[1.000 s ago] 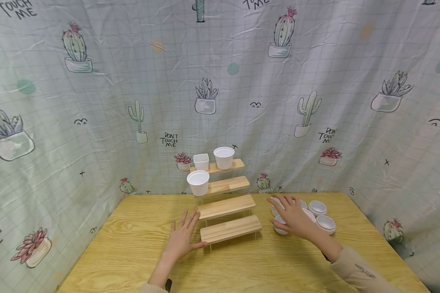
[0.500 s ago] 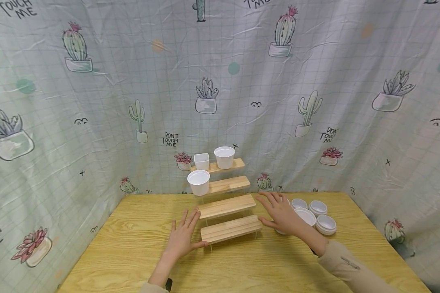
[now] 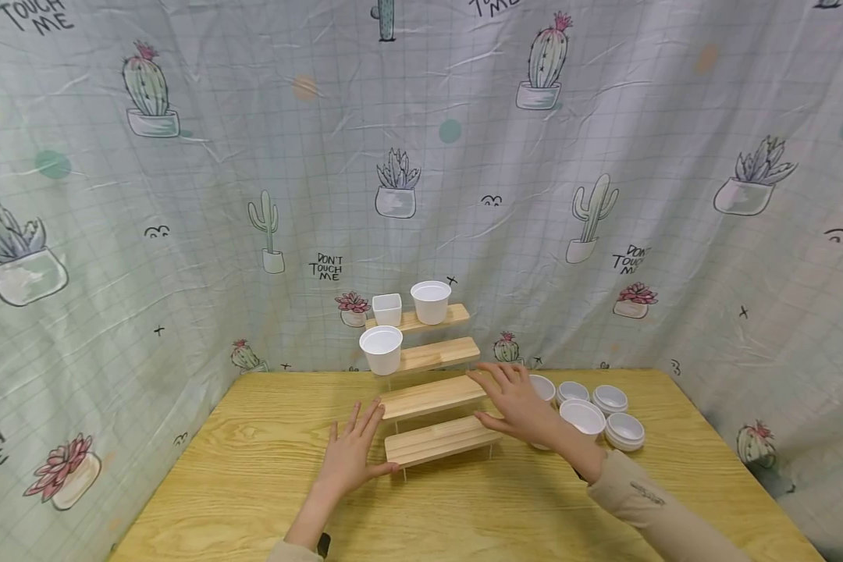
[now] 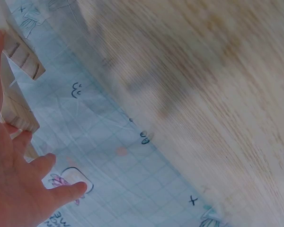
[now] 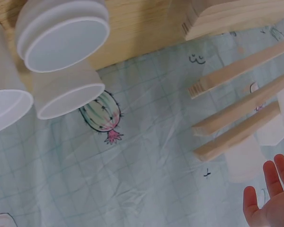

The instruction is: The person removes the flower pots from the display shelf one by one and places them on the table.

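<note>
A stepped wooden display stand (image 3: 435, 396) has pale plank shelves. My left hand (image 3: 347, 457) is at its left side, fingers straight, fingertips and thumb touching the ends of the two lower shelves. My right hand (image 3: 523, 406) hovers by the right ends of those shelves with fingers spread, holding nothing; contact there cannot be told in the head view. On the top shelf stand a square white pot (image 3: 387, 310) and a round white pot (image 3: 431, 303). Another round white pot (image 3: 381, 350) sits at the left of the second shelf.
Several white round pots stand together on the wooden table (image 3: 253, 468) at the right, among them a wide pot (image 3: 581, 417) and a low pot (image 3: 625, 431), partly behind my right arm. A cactus-print curtain (image 3: 449, 179) hangs behind and along both sides.
My right hand has moved left from above the cluster of pots to the right ends of the lower shelves. The left hand and the pots on the stand have stayed put.
</note>
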The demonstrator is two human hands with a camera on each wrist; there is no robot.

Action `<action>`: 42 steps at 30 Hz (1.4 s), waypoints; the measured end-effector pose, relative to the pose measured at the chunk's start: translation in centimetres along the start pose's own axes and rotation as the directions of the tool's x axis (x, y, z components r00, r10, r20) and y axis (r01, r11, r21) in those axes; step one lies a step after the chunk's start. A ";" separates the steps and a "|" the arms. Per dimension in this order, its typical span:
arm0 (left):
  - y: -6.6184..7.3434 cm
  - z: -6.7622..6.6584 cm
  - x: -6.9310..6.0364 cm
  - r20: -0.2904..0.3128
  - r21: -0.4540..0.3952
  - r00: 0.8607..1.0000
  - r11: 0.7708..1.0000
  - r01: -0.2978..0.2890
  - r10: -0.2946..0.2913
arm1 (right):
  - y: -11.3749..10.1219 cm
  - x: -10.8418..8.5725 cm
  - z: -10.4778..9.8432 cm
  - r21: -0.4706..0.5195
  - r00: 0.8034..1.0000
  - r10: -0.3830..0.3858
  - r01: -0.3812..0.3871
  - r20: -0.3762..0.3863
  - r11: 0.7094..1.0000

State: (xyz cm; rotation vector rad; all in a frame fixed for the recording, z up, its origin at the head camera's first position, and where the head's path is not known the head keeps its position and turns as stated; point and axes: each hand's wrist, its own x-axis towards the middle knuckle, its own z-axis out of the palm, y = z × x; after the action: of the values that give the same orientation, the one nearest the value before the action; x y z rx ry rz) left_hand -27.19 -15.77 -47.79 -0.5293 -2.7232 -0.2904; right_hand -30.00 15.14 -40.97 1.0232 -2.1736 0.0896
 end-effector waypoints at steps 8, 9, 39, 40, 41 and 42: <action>0.0 0.0 0.1 0.004 0.004 1.000 1.000 0.004 -0.004 | -0.4 1.4 0.6 0.012 0.998 -0.049 0.049 -0.036 0.999; 0.0 0.0 0.1 0.004 0.004 1.000 1.000 0.004 -0.004 | -0.5 1.6 0.7 0.019 0.998 -0.049 0.049 -0.038 0.999; 0.1 -0.2 0.0 -0.020 0.000 1.000 1.000 -0.015 0.015 | -1.7 8.0 1.4 -0.003 0.997 -0.025 0.024 -0.066 1.000; 0.1 -0.2 0.0 -0.017 0.000 1.000 1.000 -0.013 0.013 | -1.7 8.2 1.5 0.001 0.998 -0.022 0.022 -0.063 1.000; 0.2 -0.2 0.0 -0.014 -0.001 1.000 1.000 -0.011 0.011 | -1.8 8.4 1.5 0.001 0.998 -0.020 0.021 -0.062 1.000; 0.2 -0.2 0.0 -0.012 0.000 1.000 1.000 -0.009 0.009 | -1.8 8.6 1.5 -0.003 0.998 -0.018 0.018 -0.059 1.000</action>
State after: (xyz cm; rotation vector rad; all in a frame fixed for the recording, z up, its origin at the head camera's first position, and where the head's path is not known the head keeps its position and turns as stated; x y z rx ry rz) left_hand -27.05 -15.69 -47.54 -0.5384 -2.7085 -0.2906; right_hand -33.29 7.81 -37.02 1.0257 -2.1105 0.1071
